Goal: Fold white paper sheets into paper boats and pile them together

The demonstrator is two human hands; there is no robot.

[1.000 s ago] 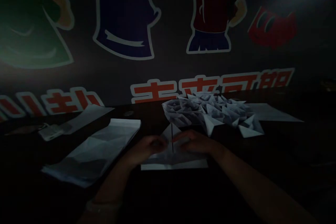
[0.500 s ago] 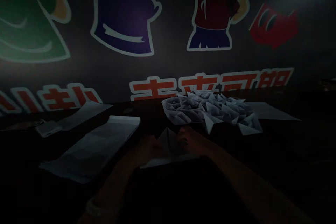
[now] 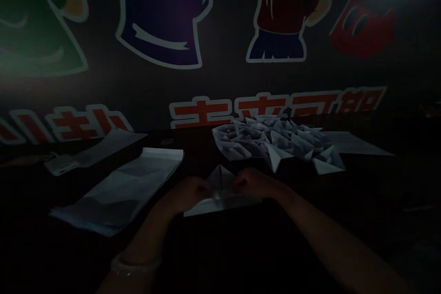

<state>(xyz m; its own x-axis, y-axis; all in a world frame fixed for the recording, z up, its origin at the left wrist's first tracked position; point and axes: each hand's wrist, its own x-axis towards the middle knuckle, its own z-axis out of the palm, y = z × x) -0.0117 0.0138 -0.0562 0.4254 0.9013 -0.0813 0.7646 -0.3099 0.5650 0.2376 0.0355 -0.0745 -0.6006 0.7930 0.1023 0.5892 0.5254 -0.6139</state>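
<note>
Between my hands a partly folded sheet of paper (image 3: 220,177) lies on the dark table, its pointed top facing away from me and a flat strip along its near edge. My left hand (image 3: 195,193) is closed at the paper's left side, fingers curled on it. At the right side my right hand (image 3: 253,181) is also closed, its fingertips on the slanted fold. Dim light hides the finer finger positions. Just beyond, a heap of folded paper boats (image 3: 268,140) is piled up.
To the left lies a stack of white paper sheets (image 3: 127,188). Behind it are another sheet (image 3: 110,147) and a pale flat object (image 3: 60,164). A flat sheet (image 3: 358,143) sits right of the heap. A wall with printed cartoon figures (image 3: 165,14) rises behind the table.
Both hands stay at the folded paper, with the right fingers slightly lower and closer in along its fold. The view has tilted slightly. The heap and stack have not moved.
</note>
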